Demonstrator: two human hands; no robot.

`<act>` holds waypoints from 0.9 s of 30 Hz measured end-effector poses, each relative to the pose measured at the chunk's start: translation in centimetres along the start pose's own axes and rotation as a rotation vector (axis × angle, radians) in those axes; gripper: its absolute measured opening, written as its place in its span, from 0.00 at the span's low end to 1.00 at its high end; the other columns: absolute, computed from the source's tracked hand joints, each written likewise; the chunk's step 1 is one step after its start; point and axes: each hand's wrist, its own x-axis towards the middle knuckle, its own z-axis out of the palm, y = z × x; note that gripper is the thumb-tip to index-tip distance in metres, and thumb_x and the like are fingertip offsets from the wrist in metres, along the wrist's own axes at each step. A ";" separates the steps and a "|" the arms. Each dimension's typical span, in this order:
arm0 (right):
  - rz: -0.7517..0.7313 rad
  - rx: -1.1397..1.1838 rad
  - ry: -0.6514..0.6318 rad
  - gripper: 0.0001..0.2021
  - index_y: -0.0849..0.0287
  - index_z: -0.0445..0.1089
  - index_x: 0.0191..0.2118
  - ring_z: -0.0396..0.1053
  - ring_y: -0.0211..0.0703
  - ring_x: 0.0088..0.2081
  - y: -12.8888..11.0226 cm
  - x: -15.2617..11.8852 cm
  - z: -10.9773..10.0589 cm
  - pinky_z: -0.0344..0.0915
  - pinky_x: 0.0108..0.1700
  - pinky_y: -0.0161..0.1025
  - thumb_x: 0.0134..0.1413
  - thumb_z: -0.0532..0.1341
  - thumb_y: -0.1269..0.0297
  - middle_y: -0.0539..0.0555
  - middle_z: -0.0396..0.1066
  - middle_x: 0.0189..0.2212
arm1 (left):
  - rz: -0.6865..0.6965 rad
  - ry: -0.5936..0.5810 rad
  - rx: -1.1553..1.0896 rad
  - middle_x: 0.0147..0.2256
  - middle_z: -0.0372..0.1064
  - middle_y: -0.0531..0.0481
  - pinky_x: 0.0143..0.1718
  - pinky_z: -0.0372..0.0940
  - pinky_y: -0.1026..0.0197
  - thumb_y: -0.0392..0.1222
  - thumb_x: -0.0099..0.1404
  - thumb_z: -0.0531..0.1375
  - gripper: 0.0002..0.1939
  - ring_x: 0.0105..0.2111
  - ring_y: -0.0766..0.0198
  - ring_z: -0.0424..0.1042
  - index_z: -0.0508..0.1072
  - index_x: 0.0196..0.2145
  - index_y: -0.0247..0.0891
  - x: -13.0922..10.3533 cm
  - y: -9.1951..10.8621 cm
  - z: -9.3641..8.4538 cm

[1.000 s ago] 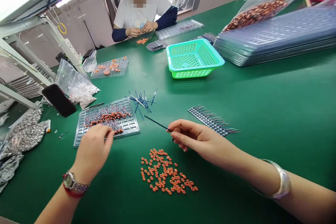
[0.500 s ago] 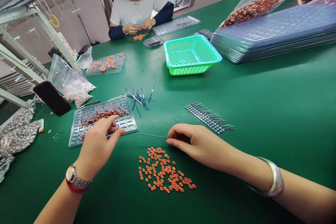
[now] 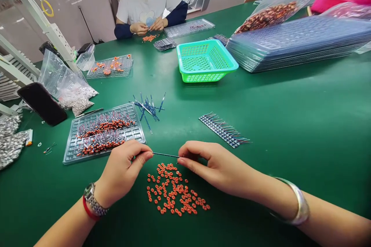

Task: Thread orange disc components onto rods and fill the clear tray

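Observation:
A thin dark strip (image 3: pixel 165 154), seen nearly edge-on, spans the gap between my two hands. My left hand (image 3: pixel 127 166) pinches its left end with thumb and forefinger. At the other end, the fingers of my right hand (image 3: pixel 207 164) are closed on it, and a tiny bit shows under that thumb. Small orange rings (image 3: pixel 176 193) lie loose on the table just below the strip. Left of my left hand is a clear plastic tray (image 3: pixel 140 133) with rows of small wired parts with orange ends (image 3: pixel 104 125). A panel of wired boards (image 3: pixel 223 129) lies beyond my right hand.
Loose blue strips (image 3: pixel 148 108) lie behind the tray. A green basket (image 3: pixel 208 73) stands mid-table, beside stacked clear trays (image 3: pixel 295 46). A phone (image 3: pixel 43 103) and bags of small parts (image 3: pixel 82 104) sit at left. Across the table (image 3: pixel 275 123), a co-worker (image 3: pixel 149 11) handles small parts.
My left hand has come right from over the tray and closed on the strip's left end. My right hand keeps its hold. The whole view has shifted slightly.

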 end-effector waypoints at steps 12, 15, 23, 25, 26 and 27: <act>-0.060 -0.116 0.091 0.11 0.56 0.57 0.25 0.58 0.38 0.23 0.3 0.1 2.5 0.56 0.25 0.35 0.60 0.51 0.67 0.49 0.62 0.21 | 0.052 0.461 -0.178 0.27 0.58 0.58 0.25 0.60 0.69 0.38 0.67 0.56 0.15 0.23 0.73 0.59 0.62 0.51 0.42 -0.1 -2.7 2.4; -0.058 -0.138 0.112 0.11 0.55 0.56 0.25 0.57 0.37 0.21 0.4 0.0 2.9 0.55 0.24 0.34 0.60 0.51 0.67 0.48 0.60 0.20 | 0.100 0.470 -0.152 0.26 0.57 0.59 0.24 0.59 0.70 0.36 0.66 0.56 0.15 0.22 0.74 0.59 0.62 0.50 0.41 -0.2 -2.7 2.5; -0.065 -0.232 0.171 0.12 0.54 0.53 0.24 0.55 0.36 0.19 0.3 -0.3 3.4 0.53 0.22 0.34 0.60 0.52 0.68 0.46 0.58 0.18 | 0.154 0.499 -0.080 0.24 0.58 0.60 0.21 0.56 0.71 0.33 0.65 0.56 0.14 0.20 0.75 0.55 0.63 0.48 0.39 0.1 -2.4 2.7; -0.064 -0.245 0.179 0.13 0.54 0.53 0.24 0.55 0.36 0.19 0.3 -0.3 3.4 0.53 0.22 0.34 0.60 0.52 0.68 0.46 0.58 0.18 | 0.168 0.504 -0.066 0.24 0.57 0.61 0.21 0.56 0.71 0.32 0.65 0.55 0.13 0.19 0.75 0.55 0.63 0.47 0.39 0.1 -2.3 2.7; -0.063 -0.252 0.180 0.13 0.54 0.52 0.24 0.55 0.36 0.19 0.3 -0.3 3.5 0.53 0.21 0.34 0.60 0.52 0.68 0.46 0.58 0.18 | 0.177 0.507 -0.060 0.23 0.57 0.61 0.21 0.56 0.71 0.31 0.64 0.55 0.14 0.19 0.75 0.55 0.63 0.47 0.39 0.1 -2.2 2.6; -0.060 -0.259 0.181 0.13 0.54 0.52 0.24 0.55 0.36 0.19 0.3 -0.3 3.5 0.53 0.21 0.34 0.60 0.52 0.67 0.46 0.57 0.17 | 0.184 0.509 -0.054 0.23 0.56 0.61 0.21 0.56 0.71 0.31 0.64 0.55 0.14 0.19 0.75 0.55 0.63 0.47 0.39 0.1 -2.2 2.6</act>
